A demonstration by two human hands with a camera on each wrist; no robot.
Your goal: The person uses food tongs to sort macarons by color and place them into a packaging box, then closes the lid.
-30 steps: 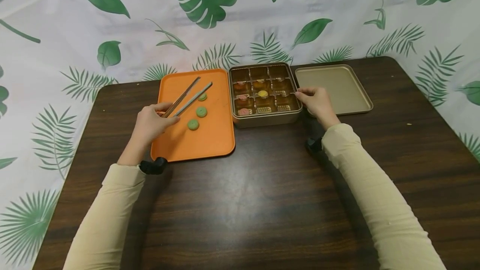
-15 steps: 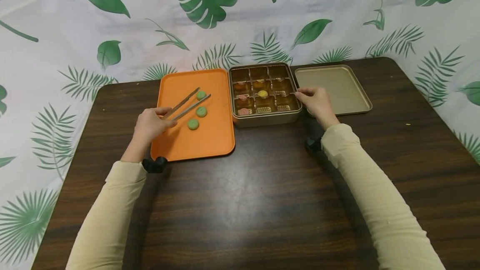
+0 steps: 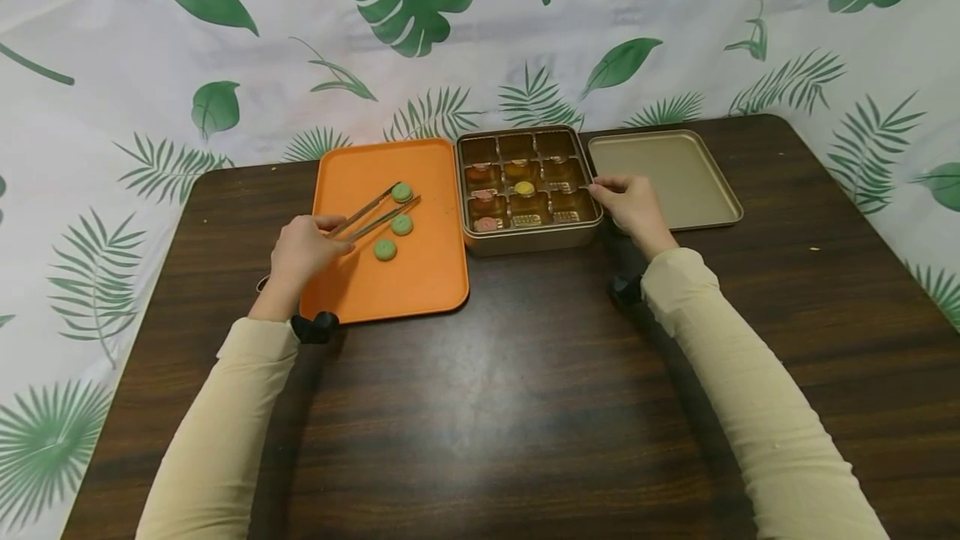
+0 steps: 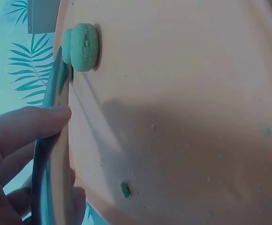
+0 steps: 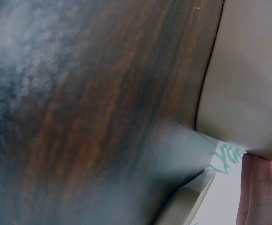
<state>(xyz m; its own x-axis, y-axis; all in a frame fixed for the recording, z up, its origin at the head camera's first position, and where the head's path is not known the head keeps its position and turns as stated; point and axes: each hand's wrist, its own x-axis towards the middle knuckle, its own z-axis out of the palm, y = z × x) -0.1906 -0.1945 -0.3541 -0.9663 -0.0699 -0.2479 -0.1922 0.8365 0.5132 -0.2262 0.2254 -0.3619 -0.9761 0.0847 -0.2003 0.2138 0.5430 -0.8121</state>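
Head view: the left hand (image 3: 302, 252) pinches metal tongs (image 3: 367, 207), their tips either side of the farthest green macaron (image 3: 402, 192) (two more macarons (image 3: 402, 225) lie nearer) on the orange tray (image 3: 427, 282); the right hand (image 3: 633, 208) pinches the nine-compartment box (image 3: 534, 242) by its rim.

The left hand (image 4: 16, 164) grips metal tongs (image 4: 41, 159); past its fingertips sit two green macarons (image 4: 85, 47), and crumbs (image 4: 125, 189) dot the tray (image 4: 183, 61) beside the hand.

Parted tongs (image 4: 42, 152) around green macaron (image 3: 402, 192)
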